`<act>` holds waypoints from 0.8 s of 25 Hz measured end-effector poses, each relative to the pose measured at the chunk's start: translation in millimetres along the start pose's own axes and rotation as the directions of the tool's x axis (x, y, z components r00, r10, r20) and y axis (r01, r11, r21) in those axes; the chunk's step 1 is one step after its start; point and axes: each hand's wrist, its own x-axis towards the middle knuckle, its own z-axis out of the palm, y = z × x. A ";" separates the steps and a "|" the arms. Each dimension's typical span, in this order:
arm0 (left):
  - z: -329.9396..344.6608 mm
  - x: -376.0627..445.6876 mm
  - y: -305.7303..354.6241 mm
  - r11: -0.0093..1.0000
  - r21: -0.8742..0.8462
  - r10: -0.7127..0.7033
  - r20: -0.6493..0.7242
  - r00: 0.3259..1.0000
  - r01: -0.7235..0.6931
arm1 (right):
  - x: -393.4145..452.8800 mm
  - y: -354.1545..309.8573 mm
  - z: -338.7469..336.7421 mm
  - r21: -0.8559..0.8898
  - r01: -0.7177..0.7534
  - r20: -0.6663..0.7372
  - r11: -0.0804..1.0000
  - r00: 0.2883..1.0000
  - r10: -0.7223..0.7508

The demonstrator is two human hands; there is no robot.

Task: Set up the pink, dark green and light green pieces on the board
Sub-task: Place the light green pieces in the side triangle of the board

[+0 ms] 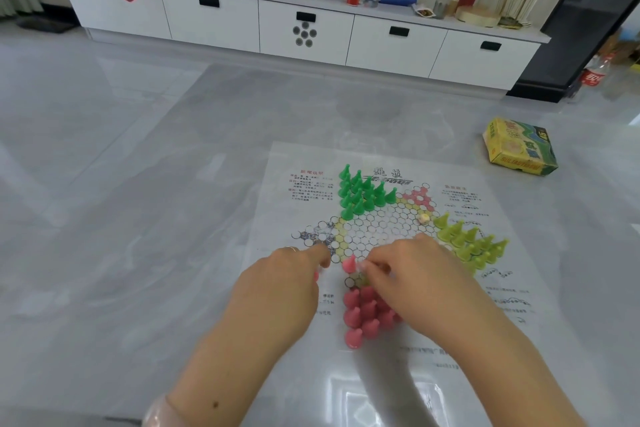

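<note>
A paper Chinese-checkers board [388, 229] lies on the grey floor. Dark green pieces [360, 192] fill its upper-left point. Light green pieces [471, 243] fill the right point. Pink pieces [363, 314] stand clustered in the near point, partly hidden under my right hand. One more pink piece [349, 263] stands just above that cluster. My right hand [408, 267] reaches in from the right, its fingertips pinching something small next to that piece. My left hand [287, 277] is curled with the forefinger stretched toward the board, and a bit of pink shows under its fingers.
A yellow-green game box [519, 146] lies on the floor at the right. A small pale die [424, 218] sits on the board. A long white cabinet [304, 28] with bags, bottles and cans runs along the back wall. A cola bottle [593, 76] stands at far right.
</note>
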 end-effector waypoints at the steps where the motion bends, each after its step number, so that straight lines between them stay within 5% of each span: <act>1: -0.5 0.1 0.6 1.000 -0.012 0.005 0.000 1.000 -0.005 | 0.4 -1.9 2.5 -0.031 0.019 0.026 0.999 0.999 -0.018; 8: -2.7 2.8 2.8 0.986 -0.165 -0.008 -0.091 0.996 -0.007 | 4.6 -1.4 7.8 -0.037 0.033 -0.031 0.999 0.999 -0.034; 11: -6.3 3.3 3.5 0.981 -0.192 -0.008 -0.129 0.992 -0.018 | 0.8 0.2 -8.7 0.267 -0.032 -0.016 0.963 0.999 0.037; 14: -7.4 3.7 5.6 0.965 -0.261 -0.052 -0.120 0.991 0.019 | -2.9 14.4 -24.0 0.573 -0.099 -0.038 0.813 0.988 0.147; 20: 1.2 5.9 9.2 0.941 -0.330 -0.099 -0.059 0.993 0.074 | 5.0 34.9 -10.7 0.684 -0.171 -0.041 0.709 0.962 0.271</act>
